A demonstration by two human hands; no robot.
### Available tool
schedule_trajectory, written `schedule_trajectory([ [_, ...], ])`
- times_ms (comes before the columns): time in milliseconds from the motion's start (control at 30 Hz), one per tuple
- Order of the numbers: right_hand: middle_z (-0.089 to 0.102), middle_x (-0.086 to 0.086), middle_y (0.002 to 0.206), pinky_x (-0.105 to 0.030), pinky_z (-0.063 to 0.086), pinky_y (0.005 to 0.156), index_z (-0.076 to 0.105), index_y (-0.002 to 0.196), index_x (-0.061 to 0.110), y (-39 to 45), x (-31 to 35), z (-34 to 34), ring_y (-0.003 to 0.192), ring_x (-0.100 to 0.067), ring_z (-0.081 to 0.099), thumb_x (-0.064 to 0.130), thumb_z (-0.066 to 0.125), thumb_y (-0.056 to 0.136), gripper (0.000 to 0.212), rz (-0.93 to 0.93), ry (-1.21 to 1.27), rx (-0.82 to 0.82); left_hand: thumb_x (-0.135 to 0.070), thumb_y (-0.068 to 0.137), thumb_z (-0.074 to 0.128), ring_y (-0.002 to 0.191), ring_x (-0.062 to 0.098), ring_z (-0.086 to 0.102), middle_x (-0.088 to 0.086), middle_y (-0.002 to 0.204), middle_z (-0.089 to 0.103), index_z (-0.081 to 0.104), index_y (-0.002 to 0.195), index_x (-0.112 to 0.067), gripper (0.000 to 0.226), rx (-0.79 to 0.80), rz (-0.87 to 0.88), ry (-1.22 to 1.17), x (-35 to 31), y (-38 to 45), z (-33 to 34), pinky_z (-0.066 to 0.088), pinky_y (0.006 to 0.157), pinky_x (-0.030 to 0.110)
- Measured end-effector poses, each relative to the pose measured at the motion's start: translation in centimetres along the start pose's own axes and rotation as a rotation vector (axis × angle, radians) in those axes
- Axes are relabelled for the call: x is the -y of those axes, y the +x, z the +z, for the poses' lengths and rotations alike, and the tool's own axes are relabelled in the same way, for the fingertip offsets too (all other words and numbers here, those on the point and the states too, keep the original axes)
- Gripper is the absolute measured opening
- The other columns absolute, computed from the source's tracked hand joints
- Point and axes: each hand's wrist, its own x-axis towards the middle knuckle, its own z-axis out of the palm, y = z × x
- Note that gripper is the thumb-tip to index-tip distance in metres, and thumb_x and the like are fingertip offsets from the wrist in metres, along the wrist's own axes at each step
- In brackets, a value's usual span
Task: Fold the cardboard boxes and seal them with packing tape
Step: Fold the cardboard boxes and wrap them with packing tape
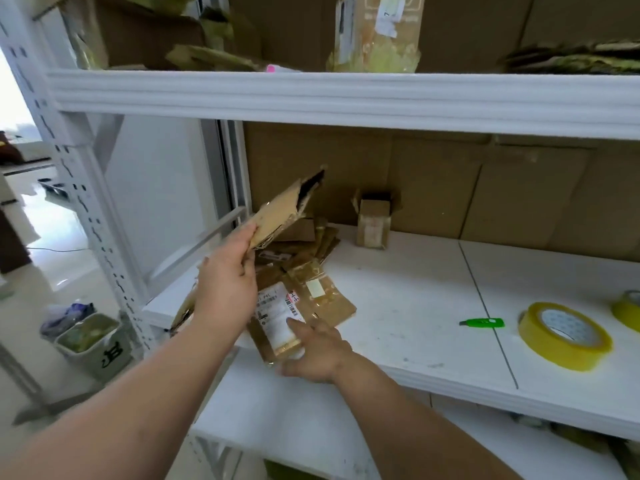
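Observation:
My left hand (225, 282) grips a flattened cardboard box (280, 211) and holds it tilted up above the shelf's left end. Below it, my right hand (317, 355) holds another flat box with a white shipping label (277, 313) at the shelf's front edge, thumb on top of it. More flattened boxes (311, 244) lie in a heap behind them. A small folded box (374, 223) stands upright farther back, its top flaps open. A roll of yellow packing tape (564, 336) lies flat on the right, with a second roll (628, 310) at the frame's edge.
A green utility knife (483, 322) lies on the white shelf (415, 306) between the boxes and the tape. Large cardboard cartons (485, 188) line the back. An upper shelf beam (346, 98) hangs overhead. A bin (93, 344) stands on the floor at left.

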Motion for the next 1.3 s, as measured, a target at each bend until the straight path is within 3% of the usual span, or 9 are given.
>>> schedule_trajectory([
  [133, 0.010, -0.001, 0.162, -0.052, 0.018, 0.113, 0.003, 0.154, 0.036, 0.6, 0.2, 2.3, 0.143, -0.036, 0.017, 0.074, 0.065, 0.066, 0.115, 0.064, -0.476, -0.105, -0.015, 0.103, 0.044, 0.095, -0.004, 0.054, -0.018, 0.117, 0.054, 0.045, 0.142, -0.045, 0.050, -0.018, -0.018, -0.014, 1.0, -0.3, -1.6, 0.046, 0.081, 0.015],
  [200, 0.023, -0.006, 0.153, -0.050, 0.022, 0.109, 0.012, 0.152, 0.033, 0.6, 0.3, 3.1, 0.134, -0.037, 0.027, 0.065, 0.060, 0.077, 0.094, 0.081, -0.561, -0.185, -0.015, 0.103, 0.044, 0.094, -0.009, 0.052, -0.016, 0.118, 0.054, 0.044, 0.143, -0.046, 0.050, 0.001, -0.023, -0.012, 1.3, -0.5, -2.2, 0.041, 0.076, 0.010],
  [333, 0.041, -0.008, 0.141, -0.044, 0.031, 0.108, 0.039, 0.141, 0.026, 0.7, 0.0, 2.7, 0.125, -0.035, 0.040, 0.031, 0.046, 0.092, 0.050, 0.105, -0.453, -0.339, -0.009, 0.102, 0.044, 0.126, 0.018, 0.051, -0.006, 0.139, 0.056, 0.047, 0.145, -0.035, 0.050, 0.049, 0.032, 0.039, 1.5, -0.6, -2.4, 0.031, 0.116, 0.052],
  [433, 0.045, -0.010, 0.141, -0.041, 0.036, 0.108, 0.047, 0.138, 0.019, 1.0, -1.3, 0.6, 0.125, -0.034, 0.044, 0.019, 0.042, 0.089, 0.050, 0.211, -0.297, -0.371, -0.006, 0.101, 0.043, 0.129, 0.021, 0.050, -0.007, 0.138, 0.057, 0.048, 0.144, -0.030, 0.050, -0.008, 0.051, 0.045, 1.7, -0.6, -1.9, 0.015, 0.122, 0.051],
  [567, 0.044, -0.010, 0.146, -0.036, 0.038, 0.104, 0.046, 0.144, 0.021, 1.9, -2.4, -1.8, 0.126, -0.031, 0.045, 0.017, 0.040, 0.097, 0.047, 0.247, -0.089, -0.548, -0.002, 0.099, 0.042, 0.117, 0.019, 0.054, -0.023, 0.118, 0.051, 0.049, 0.144, -0.025, 0.051, -0.183, 0.055, -0.077, 1.4, 0.1, -1.7, 0.036, 0.112, 0.044],
  [700, 0.007, -0.012, 0.164, -0.038, 0.036, 0.112, 0.019, 0.156, 0.015, 3.1, -2.2, -2.5, 0.139, -0.036, 0.034, 0.011, 0.040, 0.098, 0.062, 0.221, 0.098, -0.465, -0.001, 0.096, 0.042, 0.115, 0.013, 0.054, -0.038, 0.116, 0.047, 0.046, 0.146, -0.025, 0.055, -0.236, 0.123, -0.121, 0.0, 0.8, -1.2, 0.034, 0.114, 0.050],
  [833, -0.024, -0.004, 0.163, -0.049, 0.007, 0.122, -0.005, 0.157, 0.031, 3.4, -2.5, -2.1, 0.151, -0.039, 0.003, 0.013, 0.044, 0.090, 0.084, 0.297, -0.052, -0.162, 0.003, 0.095, 0.043, 0.131, 0.024, 0.050, 0.000, 0.139, 0.056, 0.047, 0.145, -0.022, 0.056, -0.143, 0.230, 0.004, -1.1, 0.4, -0.9, 0.015, 0.119, 0.062],
  [1033, 0.050, 0.001, 0.138, -0.051, 0.031, 0.110, 0.054, 0.129, 0.038, 1.9, -3.1, -2.8, 0.129, -0.025, 0.044, 0.029, 0.045, 0.084, 0.047, 0.323, 0.096, -0.437, 0.005, 0.087, 0.044, 0.121, 0.027, 0.057, 0.006, 0.130, 0.063, 0.054, 0.138, -0.014, 0.055, -0.072, 0.468, 0.127, -2.2, -0.6, -1.3, 0.015, 0.116, 0.067],
  [1300, 0.058, -0.006, 0.134, -0.038, 0.047, 0.096, 0.057, 0.133, 0.021, -3.0, -3.9, -3.7, 0.119, -0.032, 0.055, 0.016, 0.057, 0.091, 0.042, 0.241, 0.634, -0.750, 0.010, 0.084, 0.047, 0.127, 0.017, 0.051, -0.009, 0.131, 0.054, 0.055, 0.135, -0.012, 0.056, -0.016, 0.732, 0.012, -5.3, -3.9, -0.7, 0.021, 0.113, 0.068],
])
